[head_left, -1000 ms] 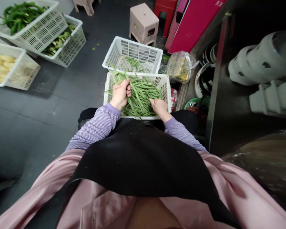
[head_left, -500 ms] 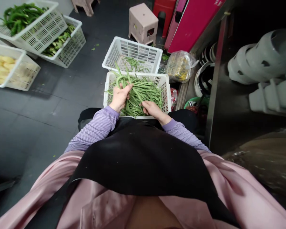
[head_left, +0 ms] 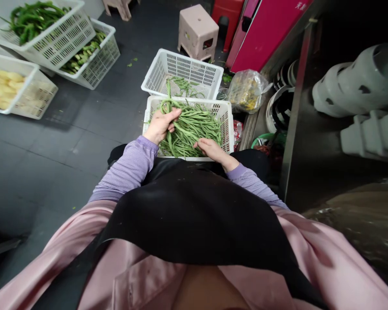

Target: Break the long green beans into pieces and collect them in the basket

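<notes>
"Head view: what is gripped by the left hand (head_left: 161,125)?"

"Some long green beans (head_left: 168,91) are clamped between its thumb and curled fingers, over the left part of the near basket (head_left: 229,129). One bean is pointed up toward the far basket (head_left: 197,65)."

"And the right hand (head_left: 211,149)?"

"It is held low at the front of the bean heap (head_left: 202,120), fingers bent. Whether a bean is pinched there cannot be told."

"Where is the heap kept?"

"It is piled in the near basket, which is set right in front of the black apron (head_left: 194,215). In the far basket, just beyond, only a small scatter of green pieces (head_left: 183,86) is seen."

"What else is placed nearby?"

"A knotted plastic bag (head_left: 248,91) is set to the right of the far basket, and a stool (head_left: 197,30) is stood behind it."
</notes>
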A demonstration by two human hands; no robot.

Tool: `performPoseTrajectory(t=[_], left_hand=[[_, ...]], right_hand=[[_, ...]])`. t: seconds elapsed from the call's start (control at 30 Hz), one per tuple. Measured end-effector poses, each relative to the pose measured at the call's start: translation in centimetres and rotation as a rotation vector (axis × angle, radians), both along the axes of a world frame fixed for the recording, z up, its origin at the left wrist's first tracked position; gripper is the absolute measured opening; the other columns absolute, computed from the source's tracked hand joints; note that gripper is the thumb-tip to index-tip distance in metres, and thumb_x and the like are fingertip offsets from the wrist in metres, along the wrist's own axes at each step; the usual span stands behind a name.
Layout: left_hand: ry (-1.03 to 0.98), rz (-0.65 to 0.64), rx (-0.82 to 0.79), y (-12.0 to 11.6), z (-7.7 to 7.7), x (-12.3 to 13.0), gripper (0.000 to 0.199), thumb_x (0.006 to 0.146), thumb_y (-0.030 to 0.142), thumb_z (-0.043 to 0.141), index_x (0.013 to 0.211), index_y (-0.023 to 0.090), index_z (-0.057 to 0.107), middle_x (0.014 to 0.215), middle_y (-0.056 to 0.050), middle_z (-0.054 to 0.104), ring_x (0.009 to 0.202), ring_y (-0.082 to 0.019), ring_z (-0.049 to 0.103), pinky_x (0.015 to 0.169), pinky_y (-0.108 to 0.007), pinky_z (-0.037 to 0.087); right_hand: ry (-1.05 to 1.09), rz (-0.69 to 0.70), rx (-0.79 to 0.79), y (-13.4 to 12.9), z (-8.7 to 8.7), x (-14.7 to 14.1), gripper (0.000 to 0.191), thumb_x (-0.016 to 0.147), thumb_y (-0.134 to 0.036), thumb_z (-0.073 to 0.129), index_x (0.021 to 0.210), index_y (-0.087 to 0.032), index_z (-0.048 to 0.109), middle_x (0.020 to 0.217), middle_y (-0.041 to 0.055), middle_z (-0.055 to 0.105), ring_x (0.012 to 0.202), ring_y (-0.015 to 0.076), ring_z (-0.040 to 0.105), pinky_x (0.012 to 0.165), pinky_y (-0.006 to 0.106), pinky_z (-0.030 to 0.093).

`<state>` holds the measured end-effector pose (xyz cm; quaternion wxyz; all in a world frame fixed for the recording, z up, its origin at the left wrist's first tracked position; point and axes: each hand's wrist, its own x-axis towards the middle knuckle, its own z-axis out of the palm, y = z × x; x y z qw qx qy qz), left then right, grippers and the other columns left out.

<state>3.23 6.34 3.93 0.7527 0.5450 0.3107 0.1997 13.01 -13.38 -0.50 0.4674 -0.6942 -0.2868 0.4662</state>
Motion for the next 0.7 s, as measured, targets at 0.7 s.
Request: performPoseTrajectory(t=[0.7], left_hand=[[0.126,-0.256,0.634,-3.9,2.2,-2.7,0.021,0.073,0.031,0.082,0.068,0.020,0.064,0.060,0.001,0.061,0.065,-0.016,0.060,0.059,-0.025,0.046]], right_hand=[[0.477,-0.867,-0.101,1.5,-1.7,4.7,0.036,0.104,-0.026,0.044,0.071,-0.023,0.030,0.051,-0.0112,0.021,0.039,0.0059,0.014,0.036,0.015,0.013]])
